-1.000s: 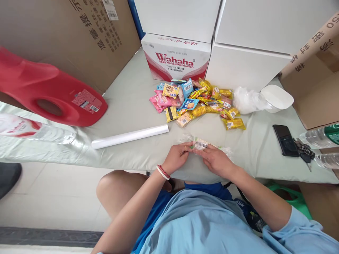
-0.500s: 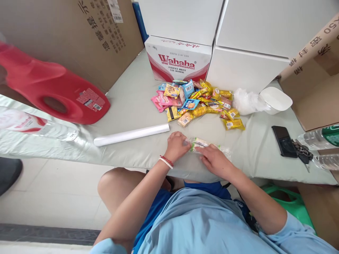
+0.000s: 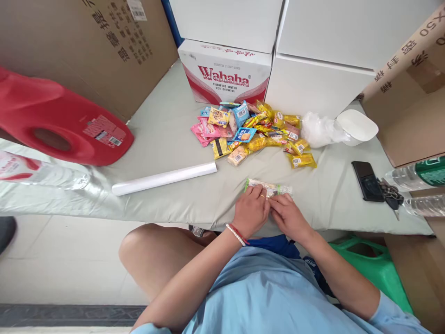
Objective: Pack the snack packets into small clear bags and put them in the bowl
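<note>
Both your hands came together: left hand [image 3: 251,211] and right hand [image 3: 289,216] press one bag [image 3: 268,187], near one roll [image 3: 164,178].

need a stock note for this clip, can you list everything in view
clear snack bag: 1, clear with green edge, under both hands
snack packets: a heap, yellow, pink, blue, mid table
paper roll: 1, white, left of hands
jug: 1, red, far left
Wahaha box: 1, white and red, back
phone: 1, black, right
keys: 1 bunch, beside phone
bowl: 1, white, right of heap
left hand: on bag
right hand: on bag
</note>
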Demonstrator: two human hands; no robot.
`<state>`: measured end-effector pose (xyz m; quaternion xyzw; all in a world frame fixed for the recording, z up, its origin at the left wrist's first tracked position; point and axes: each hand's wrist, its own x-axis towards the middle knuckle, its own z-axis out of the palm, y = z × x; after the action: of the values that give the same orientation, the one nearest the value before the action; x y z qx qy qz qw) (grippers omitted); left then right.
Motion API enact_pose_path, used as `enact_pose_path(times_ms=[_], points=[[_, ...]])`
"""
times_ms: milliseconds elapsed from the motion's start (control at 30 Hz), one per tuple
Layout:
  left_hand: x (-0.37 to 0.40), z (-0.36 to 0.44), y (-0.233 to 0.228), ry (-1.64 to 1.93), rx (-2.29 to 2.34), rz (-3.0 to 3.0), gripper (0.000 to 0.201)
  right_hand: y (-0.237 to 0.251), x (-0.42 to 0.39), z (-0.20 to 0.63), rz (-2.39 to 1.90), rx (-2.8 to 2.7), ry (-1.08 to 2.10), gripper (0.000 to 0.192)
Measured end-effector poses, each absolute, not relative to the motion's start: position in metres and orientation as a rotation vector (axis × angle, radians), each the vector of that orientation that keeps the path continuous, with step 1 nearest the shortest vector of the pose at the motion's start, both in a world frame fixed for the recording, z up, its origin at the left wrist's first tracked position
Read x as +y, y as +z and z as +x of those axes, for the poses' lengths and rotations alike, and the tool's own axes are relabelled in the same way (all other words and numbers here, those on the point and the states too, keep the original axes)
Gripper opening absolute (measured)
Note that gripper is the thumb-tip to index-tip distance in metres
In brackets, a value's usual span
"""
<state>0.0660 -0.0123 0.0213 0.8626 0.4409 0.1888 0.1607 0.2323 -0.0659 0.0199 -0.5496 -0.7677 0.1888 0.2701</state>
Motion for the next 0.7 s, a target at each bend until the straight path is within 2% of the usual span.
enact_pose_path(times_ms=[100, 200, 300, 500, 700], points=[[-0.020, 0.062, 0.010, 0.491, 1.268, 2.611, 0.043, 0.019, -0.073, 0.260, -1.696, -1.576, 0.458, 0.027], [-0.026, 0.060, -0.003, 0.487, 1.301, 2.688, 0.048, 0.013, -0.063, 0.279, -1.942, -1.159, 0.491, 0.054], [-0.030, 0.060, -0.014, 0.532, 1.340, 2.741, 0.050, 0.011, -0.043, 0.281, -2.004, -1.116, 0.696, 0.071], [-0.032, 0.059, -0.022, 0.593, 1.340, 2.781, 0.051, 0.024, -0.059, 0.281, -1.867, -1.182, 0.998, 0.048], [-0.031, 0.058, -0.021, 0.603, 1.285, 2.789, 0.052, 0.026, -0.085, 0.293, -1.971, -0.939, 0.928, 0.055]])
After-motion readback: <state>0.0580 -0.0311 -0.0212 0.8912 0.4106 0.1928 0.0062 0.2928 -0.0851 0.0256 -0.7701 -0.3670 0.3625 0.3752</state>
